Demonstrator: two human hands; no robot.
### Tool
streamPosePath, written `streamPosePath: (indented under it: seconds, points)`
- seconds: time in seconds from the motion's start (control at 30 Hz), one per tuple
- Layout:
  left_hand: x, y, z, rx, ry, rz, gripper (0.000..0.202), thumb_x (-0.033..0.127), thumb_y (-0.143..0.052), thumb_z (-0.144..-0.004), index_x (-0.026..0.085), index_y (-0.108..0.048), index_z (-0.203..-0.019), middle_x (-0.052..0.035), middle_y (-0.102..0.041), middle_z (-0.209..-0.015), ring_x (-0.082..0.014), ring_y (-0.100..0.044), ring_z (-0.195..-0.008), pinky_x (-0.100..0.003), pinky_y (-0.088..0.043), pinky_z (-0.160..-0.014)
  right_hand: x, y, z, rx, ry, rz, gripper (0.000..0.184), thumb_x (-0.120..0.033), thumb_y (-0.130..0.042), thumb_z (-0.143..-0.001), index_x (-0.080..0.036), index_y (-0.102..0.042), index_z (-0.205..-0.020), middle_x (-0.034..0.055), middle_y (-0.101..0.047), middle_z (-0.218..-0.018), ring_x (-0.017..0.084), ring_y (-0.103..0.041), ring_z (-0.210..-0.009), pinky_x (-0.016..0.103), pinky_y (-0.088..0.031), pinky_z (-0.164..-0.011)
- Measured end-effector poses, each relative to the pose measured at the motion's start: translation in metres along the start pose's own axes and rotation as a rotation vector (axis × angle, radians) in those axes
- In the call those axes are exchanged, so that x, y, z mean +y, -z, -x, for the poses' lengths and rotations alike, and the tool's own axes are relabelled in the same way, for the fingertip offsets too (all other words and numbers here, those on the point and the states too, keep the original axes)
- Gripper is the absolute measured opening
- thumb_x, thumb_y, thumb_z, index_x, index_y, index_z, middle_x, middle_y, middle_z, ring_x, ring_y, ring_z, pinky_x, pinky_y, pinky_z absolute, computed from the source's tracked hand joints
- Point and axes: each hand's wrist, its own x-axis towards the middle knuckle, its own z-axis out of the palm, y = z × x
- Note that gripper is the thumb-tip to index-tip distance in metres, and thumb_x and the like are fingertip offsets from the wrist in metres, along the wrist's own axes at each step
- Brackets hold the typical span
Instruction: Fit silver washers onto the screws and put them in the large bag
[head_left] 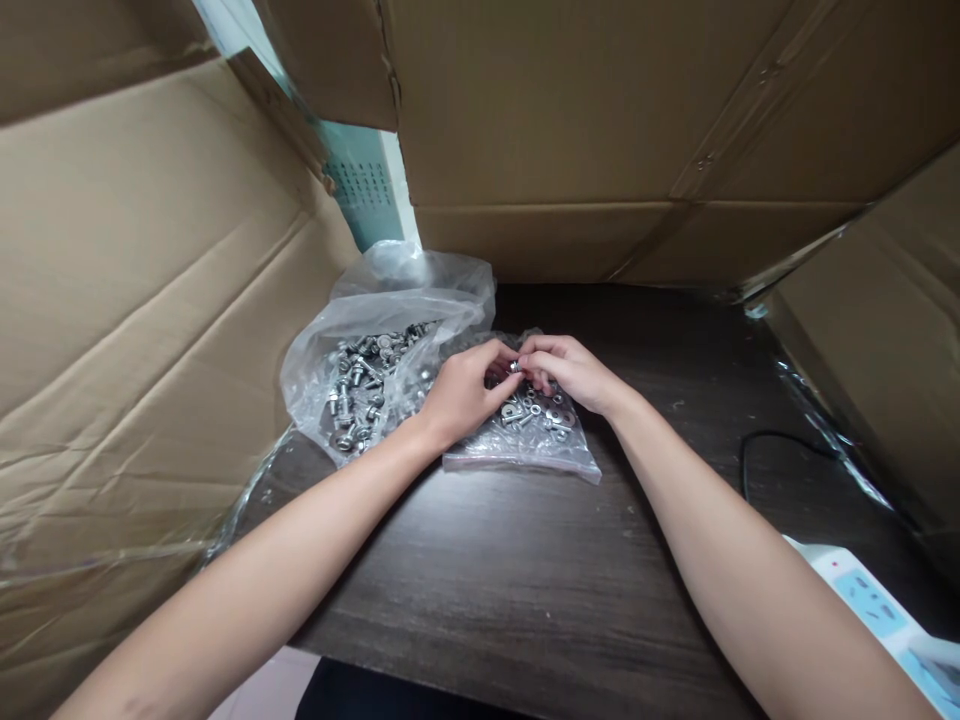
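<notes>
Well, cardboard walls [570, 120]: tall brown sheets that stand round the work from nine through twelve to three o'clock, with twelve being straight away from the person; through a gap at eleven a teal panel [364, 180] shows.
Table top [525, 570]: dark, wood-grained, and bare toward six o'clock.
Large clear bag [307, 350]: slumped open at nine to eleven o'clock from the hands, with a heap of bolts [345, 400] inside.
Flat clear bag [517, 460]: spread beneath the hands, its straight edge toward six o'clock; loose hardware [517, 415], nuts and washers among it, shows just beyond that edge, though whether in or on the plastic I can't tell.
White power strip [832, 560]: at four o'clock, partly behind the right forearm, with a black cable [780, 433] curving nearer three.
Left hand [469, 390]: comes in from about eight o'clock, thumb and forefinger pinching.
Right hand [566, 370]: comes in from about four, fingers curled, its fingertips pinching too.
Small metal fastener [514, 367]: right where the fingertips meet, above the flat bag, at three o'clock from the left hand and nine from the right; neither hand is clearly nearer. Its long axis seems to run nine to three, but it's too tiny to be certain.
</notes>
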Motion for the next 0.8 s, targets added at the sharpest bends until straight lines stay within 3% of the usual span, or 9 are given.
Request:
streamPosePath:
  seconds: [0.37, 0.8]
  points:
    - [-0.0002, -0.0008, 0.0001, 0.01, 0.008, 0.003, 0.01, 0.013, -0.069, -0.088, 0.018, -0.066, -0.097, -0.0019, -0.074, -0.089, -0.015, -0.07, -0.081, -0.026, -0.055, -0.073, 0.0013, 0.0026, 0.0002, -0.019, 0.015, -0.012, 0.02, -0.035, -0.07, -0.072, -0.017, -0.063, -0.075, -0.0023, -0.053, -0.054, 0.011, -0.047, -0.049, 0.022, -0.037, -0.045]
    - [-0.0007, -0.0008, -0.0003, 0.012, -0.003, 0.02, 0.012, 0.012, -0.069, -0.088, 0.017, -0.066, -0.098, -0.0019, -0.073, -0.088, -0.0138, -0.069, -0.079, -0.026, -0.057, -0.073, -0.0009, -0.0006, 0.0008, 0.012, -0.001, 0.003, 0.024, -0.039, -0.068, -0.074, -0.017, -0.061, -0.066, -0.0019, -0.05, -0.053, 0.01, -0.046, -0.048, 0.022, -0.035, -0.044]
